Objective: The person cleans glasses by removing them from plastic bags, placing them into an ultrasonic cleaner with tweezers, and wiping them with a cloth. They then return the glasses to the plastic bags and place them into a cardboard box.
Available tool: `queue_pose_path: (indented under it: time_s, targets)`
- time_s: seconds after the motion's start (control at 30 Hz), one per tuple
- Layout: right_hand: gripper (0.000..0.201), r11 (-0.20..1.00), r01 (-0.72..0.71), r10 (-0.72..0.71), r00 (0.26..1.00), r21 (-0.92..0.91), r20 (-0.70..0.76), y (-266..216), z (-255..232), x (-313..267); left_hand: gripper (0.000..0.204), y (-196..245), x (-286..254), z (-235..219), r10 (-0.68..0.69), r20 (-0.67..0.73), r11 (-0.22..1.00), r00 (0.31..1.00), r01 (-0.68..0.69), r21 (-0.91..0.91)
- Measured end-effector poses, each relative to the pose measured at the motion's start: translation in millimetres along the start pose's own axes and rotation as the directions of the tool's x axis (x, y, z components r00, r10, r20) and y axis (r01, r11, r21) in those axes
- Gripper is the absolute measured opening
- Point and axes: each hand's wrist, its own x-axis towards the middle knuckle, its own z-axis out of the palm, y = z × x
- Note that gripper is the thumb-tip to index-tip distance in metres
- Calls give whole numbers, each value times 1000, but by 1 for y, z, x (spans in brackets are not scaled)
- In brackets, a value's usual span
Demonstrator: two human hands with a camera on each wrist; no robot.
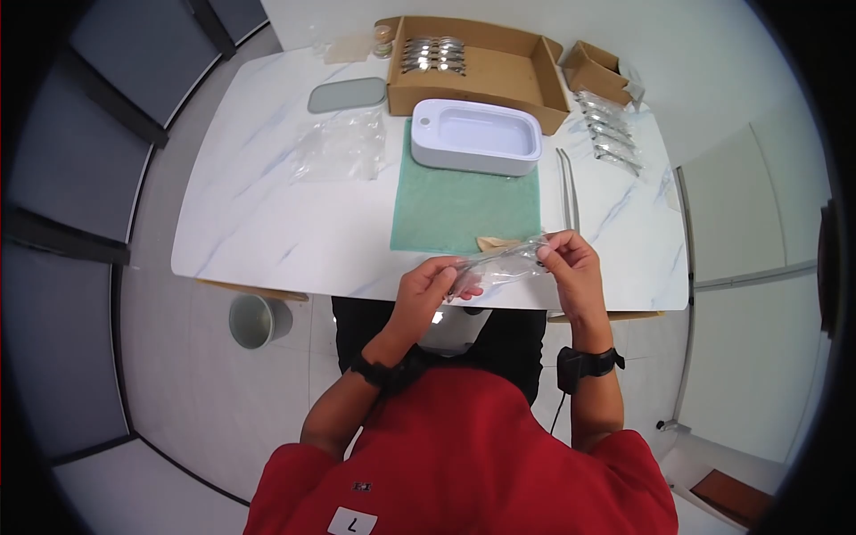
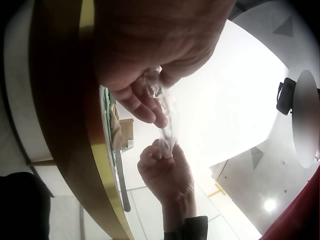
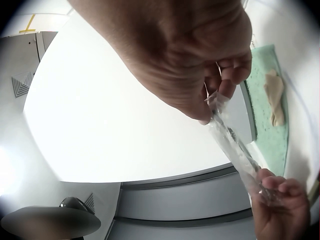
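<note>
Stretched between both hands is a clear plastic bag [image 1: 504, 266] with a slim metal utensil inside; its kind I cannot tell. My left hand [image 1: 428, 290] pinches one end of the bag between thumb and fingers. At the other end my right hand [image 1: 575, 267] grips the plastic, as the right wrist view shows with the bag [image 3: 230, 142] running down to the left hand [image 3: 282, 207]. The hands hold it over the front edge of the table, just in front of a tan cloth [image 1: 495, 242] on a green mat [image 1: 464, 209].
A pale lavender tub [image 1: 477, 162] stands on the mat's far part. Behind it, a cardboard box [image 1: 508, 71] contains several shiny spoons [image 1: 434, 55]. Metal tweezers [image 1: 571, 192] and several bagged utensils [image 1: 611, 134] lie right; a grey lid [image 1: 348, 94] and loose plastic [image 1: 343, 147] left.
</note>
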Motion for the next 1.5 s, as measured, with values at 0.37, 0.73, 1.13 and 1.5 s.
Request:
queue_pose_path:
  time_s: [0.37,0.73,1.13,1.5]
  targets:
    - [16,999,3,1,998,-50,61,0,0,-3,29,2,-1,-2,49,49,998,998,-51,42]
    - [16,999,21,-22,999,-31,-46,3,-1,-4,33,-3,-3,-3,34,25,999,999,-33,-35]
    - [11,999,-5,3,999,-41,-49,1,-6,-8,33,-2,-3,0,62,15,998,998,-61,-24]
    - [14,969,-159,136,982,190,132,-8,-23,-11,32,-3,-3,-2,64,14,996,998,-63,-57]
